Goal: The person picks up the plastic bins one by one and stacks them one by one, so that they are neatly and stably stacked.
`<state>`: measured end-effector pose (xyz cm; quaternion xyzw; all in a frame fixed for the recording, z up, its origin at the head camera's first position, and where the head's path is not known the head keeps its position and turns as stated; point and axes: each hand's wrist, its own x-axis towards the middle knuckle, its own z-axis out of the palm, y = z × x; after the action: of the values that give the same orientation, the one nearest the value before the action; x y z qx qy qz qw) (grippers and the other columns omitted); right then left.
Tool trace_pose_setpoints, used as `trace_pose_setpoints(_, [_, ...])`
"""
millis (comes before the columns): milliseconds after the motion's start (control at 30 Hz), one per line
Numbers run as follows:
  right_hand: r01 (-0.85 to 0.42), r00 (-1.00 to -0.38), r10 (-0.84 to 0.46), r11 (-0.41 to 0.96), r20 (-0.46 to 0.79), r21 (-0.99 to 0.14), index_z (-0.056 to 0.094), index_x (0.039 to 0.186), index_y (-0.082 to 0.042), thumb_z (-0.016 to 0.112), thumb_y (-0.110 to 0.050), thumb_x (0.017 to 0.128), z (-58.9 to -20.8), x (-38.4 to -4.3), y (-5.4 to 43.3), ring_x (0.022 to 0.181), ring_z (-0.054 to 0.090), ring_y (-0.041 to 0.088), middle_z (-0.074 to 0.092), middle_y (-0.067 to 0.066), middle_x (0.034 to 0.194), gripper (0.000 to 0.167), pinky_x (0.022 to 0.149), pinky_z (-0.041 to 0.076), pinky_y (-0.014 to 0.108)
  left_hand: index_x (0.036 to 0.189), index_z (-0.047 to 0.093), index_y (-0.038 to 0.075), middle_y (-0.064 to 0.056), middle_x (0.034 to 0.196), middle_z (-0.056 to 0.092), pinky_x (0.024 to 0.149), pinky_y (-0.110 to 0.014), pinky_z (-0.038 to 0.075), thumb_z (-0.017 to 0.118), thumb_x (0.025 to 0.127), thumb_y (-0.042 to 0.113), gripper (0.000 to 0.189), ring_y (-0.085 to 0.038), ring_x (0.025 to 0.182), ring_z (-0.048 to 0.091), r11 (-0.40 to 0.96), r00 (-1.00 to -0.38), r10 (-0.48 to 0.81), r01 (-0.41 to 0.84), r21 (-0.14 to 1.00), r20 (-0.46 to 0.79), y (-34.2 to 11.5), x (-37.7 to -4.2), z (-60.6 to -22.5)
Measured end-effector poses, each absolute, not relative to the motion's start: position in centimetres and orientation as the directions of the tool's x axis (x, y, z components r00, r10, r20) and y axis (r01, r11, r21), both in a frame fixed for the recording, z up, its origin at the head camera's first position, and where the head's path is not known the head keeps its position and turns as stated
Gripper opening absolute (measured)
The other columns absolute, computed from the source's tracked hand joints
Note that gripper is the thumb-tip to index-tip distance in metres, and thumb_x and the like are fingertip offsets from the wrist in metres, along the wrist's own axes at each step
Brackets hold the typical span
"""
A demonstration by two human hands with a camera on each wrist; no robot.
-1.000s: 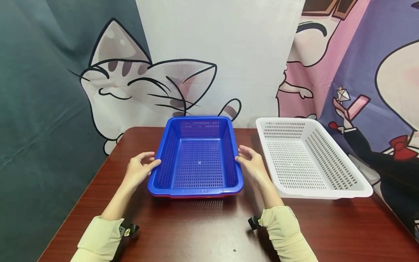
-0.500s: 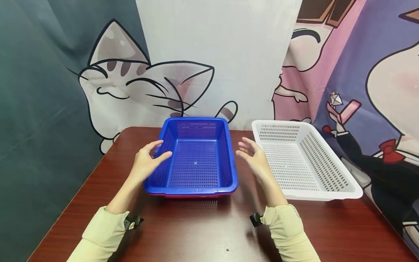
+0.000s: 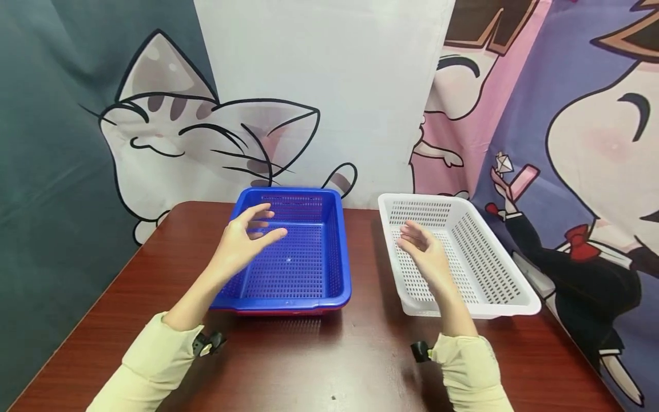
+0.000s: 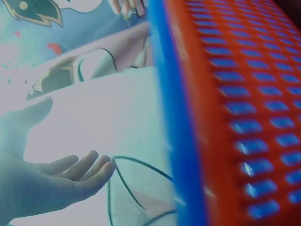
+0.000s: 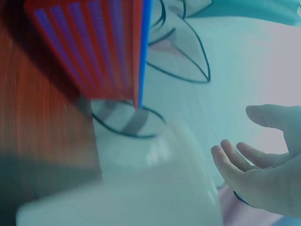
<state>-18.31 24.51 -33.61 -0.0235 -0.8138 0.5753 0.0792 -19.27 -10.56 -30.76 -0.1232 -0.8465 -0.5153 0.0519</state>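
A blue perforated plastic basket (image 3: 337, 246) sits nested in a red basket (image 3: 288, 312), whose slotted wall fills the right of the left wrist view. My left hand (image 3: 239, 243) is raised over the blue basket's left side, fingers apart and holding nothing. To the right stands a white perforated basket (image 3: 489, 252). My right hand (image 3: 427, 254) hovers over its left part with relaxed, slightly bent fingers and nothing in them. Both wrist views show air between the hands and the baskets' rims.
The baskets stand on a brown wooden table (image 3: 309, 366). Behind it hangs a cloth backdrop (image 3: 329, 68) with cartoon figures. A strip of table lies between the blue and white baskets.
Both hands have let go of the blue basket's side rims and lifted. The right hand has moved right, over the white basket; the left has moved inward over the blue one. The head view has shifted right.
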Motion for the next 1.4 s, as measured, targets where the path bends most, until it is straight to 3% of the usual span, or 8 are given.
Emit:
trace_pose_setpoints(100, [-0.053,-0.978,0.167,0.381,0.126,-0.923,0.043,0.146,-0.007,0.060,-0.017,0.096,-33.1,-17.7,26.3,0.112,0.057,-0.002,0.055,0.013,0.142,0.053,0.089,0.042,0.003,0.146,0.041,0.006,-0.019,0.140,0.054,0.106,-0.051,0.046,0.069,0.091,0.026,0.066,-0.038,0.130,0.052,0.393,-0.962,0.188,0.261,0.882,0.200,-9.4,-18.7,-30.3])
trace_pose_setpoints(167, [-0.069,-0.970,0.188,0.403,0.156,-0.913,0.043,0.145,-0.005,0.060,-0.018,0.096,-32.9,-17.3,27.7,0.103,0.054,-0.011,0.061,0.002,0.132,0.054,0.088,0.042,0.002,0.145,0.042,0.006,-0.019,0.139,0.054,0.106,-0.050,0.046,0.070,0.090,0.025,0.065,-0.037,0.129,0.052,0.355,-0.959,0.214,0.255,0.899,0.187,-8.4,-18.2,-30.3])
trace_pose_setpoints(267, [-0.084,-0.960,0.209,0.425,0.187,-0.902,0.041,0.146,-0.002,0.061,-0.022,0.096,-32.8,-16.8,29.7,0.098,0.052,-0.017,0.059,-0.023,0.113,0.057,0.086,0.041,0.000,0.144,0.044,0.007,-0.017,0.138,0.056,0.107,-0.047,0.046,0.071,0.089,0.024,0.063,-0.035,0.128,0.054,0.315,-0.953,0.257,0.241,0.918,0.162,-6.8,-17.5,-30.4])
trace_pose_setpoints(367, [-0.111,-0.949,0.226,0.419,0.222,-0.901,0.041,0.145,0.002,0.062,-0.020,0.095,-32.9,-16.6,31.5,0.096,0.053,-0.019,0.053,-0.037,0.100,0.058,0.084,0.041,-0.001,0.143,0.045,0.008,-0.015,0.137,0.057,0.106,-0.045,0.047,0.072,0.089,0.023,0.062,-0.032,0.127,0.056,0.287,-0.946,0.295,0.225,0.931,0.137,-5.0,-16.8,-30.4])
trace_pose_setpoints(667, [-0.015,-0.929,0.320,0.468,0.185,-0.883,0.039,0.147,-0.002,0.063,-0.029,0.094,-33.4,-15.8,34.8,0.092,0.050,-0.022,0.057,-0.026,0.111,0.063,0.079,0.041,-0.003,0.141,0.049,0.011,-0.013,0.136,0.060,0.103,-0.043,0.050,0.072,0.088,0.021,0.059,-0.030,0.125,0.058,0.191,-0.939,0.325,0.183,0.965,0.114,-1.5,-15.7,-30.9])
trace_pose_setpoints(900, [-0.034,-0.917,0.345,0.431,0.200,-0.902,0.042,0.143,0.003,0.065,-0.017,0.093,-33.9,-15.6,35.8,0.087,0.053,-0.023,0.054,-0.039,0.094,0.058,0.076,0.042,-0.003,0.137,0.052,0.005,-0.016,0.129,0.063,0.098,-0.038,0.053,0.072,0.086,0.013,0.055,-0.029,0.115,0.063,0.082,-0.933,0.334,0.171,0.982,0.134,0.6,-15.0,-31.8])
trace_pose_setpoints(1100, [-0.061,-0.903,0.353,0.458,0.244,-0.887,0.045,0.139,0.007,0.064,-0.013,0.093,-34.5,-15.4,36.7,0.085,0.053,-0.025,0.054,-0.041,0.090,0.054,0.076,0.041,-0.004,0.134,0.052,-0.002,-0.021,0.125,0.063,0.097,-0.032,0.053,0.072,0.086,0.013,0.054,-0.026,0.109,0.065,0.034,-0.888,0.430,0.197,0.980,0.163,3.8,-14.2,-33.0])
trace_pose_setpoints(1400, [0.001,-0.870,0.450,0.414,0.203,-0.910,0.050,0.138,-0.007,0.064,-0.015,0.093,-35.1,-14.8,39.3,0.081,0.054,-0.024,0.056,-0.040,0.086,0.048,0.073,0.040,-0.005,0.130,0.055,-0.001,-0.018,0.123,0.064,0.096,-0.028,0.053,0.073,0.083,0.014,0.052,-0.025,0.109,0.062,0.067,-0.877,0.460,0.192,0.979,0.140,7.7,-13.4,-34.7])
